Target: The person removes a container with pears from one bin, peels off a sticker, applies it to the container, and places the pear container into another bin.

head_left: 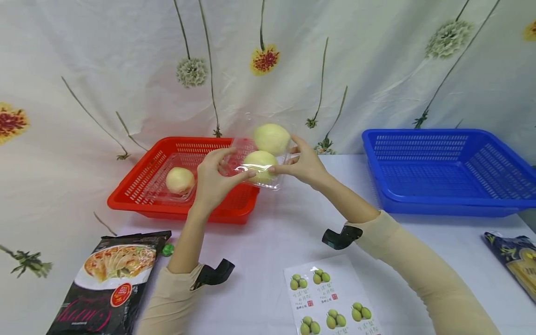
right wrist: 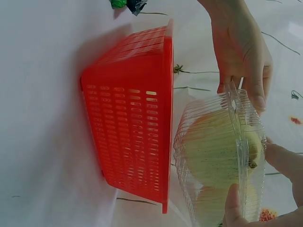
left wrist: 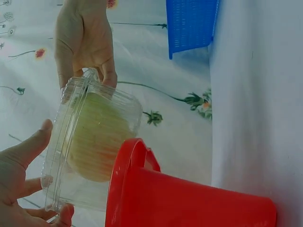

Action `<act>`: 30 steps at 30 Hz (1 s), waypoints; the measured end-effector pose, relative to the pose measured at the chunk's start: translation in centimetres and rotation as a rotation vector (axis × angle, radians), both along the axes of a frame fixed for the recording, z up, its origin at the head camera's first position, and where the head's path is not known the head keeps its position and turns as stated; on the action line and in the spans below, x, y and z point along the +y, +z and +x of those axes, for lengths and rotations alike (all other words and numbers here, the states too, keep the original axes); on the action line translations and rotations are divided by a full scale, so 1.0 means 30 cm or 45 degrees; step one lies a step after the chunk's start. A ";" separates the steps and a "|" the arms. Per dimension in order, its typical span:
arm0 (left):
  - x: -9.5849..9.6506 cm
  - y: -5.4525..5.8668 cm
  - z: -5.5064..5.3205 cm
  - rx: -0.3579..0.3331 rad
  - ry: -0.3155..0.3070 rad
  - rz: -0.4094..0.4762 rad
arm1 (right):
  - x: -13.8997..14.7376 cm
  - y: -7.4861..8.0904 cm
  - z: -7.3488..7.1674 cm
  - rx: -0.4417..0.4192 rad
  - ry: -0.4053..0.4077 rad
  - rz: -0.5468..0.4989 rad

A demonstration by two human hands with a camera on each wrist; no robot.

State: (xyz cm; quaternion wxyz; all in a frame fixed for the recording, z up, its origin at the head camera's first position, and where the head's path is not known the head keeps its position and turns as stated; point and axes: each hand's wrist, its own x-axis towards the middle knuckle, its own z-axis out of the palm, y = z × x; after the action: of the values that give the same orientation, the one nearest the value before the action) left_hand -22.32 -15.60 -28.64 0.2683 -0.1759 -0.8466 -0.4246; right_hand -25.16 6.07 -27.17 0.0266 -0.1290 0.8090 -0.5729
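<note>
A clear plastic fruit box [head_left: 239,156] is held up over the right part of the red basket [head_left: 234,204]. Through its walls two pale yellow-green round fruits [head_left: 271,138] can be seen. My left hand [head_left: 211,179] grips the box's left edge between thumb and fingers. At the opposite edge my right hand [head_left: 304,163] pinches it, thumb on the near face. In the right wrist view the box [right wrist: 213,146] looks closed, tilted beside the basket's rim. Inside the basket lies another clear box with one pale fruit [head_left: 180,180].
A blue basket [head_left: 418,186] stands on the right. Nearer on the white table lie a sticker sheet [head_left: 331,298] with green fruit prints, a black food packet [head_left: 113,279] at left and a dark packet [head_left: 517,260] at right. Flowered cloth [head_left: 293,70] hangs behind.
</note>
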 end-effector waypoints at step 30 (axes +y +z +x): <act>0.214 -0.108 -0.017 -0.193 -0.092 0.213 | 0.242 -0.079 0.054 -0.166 -0.069 -0.136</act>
State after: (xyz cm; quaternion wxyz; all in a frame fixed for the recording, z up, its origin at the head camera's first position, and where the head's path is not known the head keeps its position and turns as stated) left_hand -22.81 -9.18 -31.86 0.2017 -0.1505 -0.8193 -0.5152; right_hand -23.55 13.32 -29.53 0.0569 -0.0708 0.7769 -0.6231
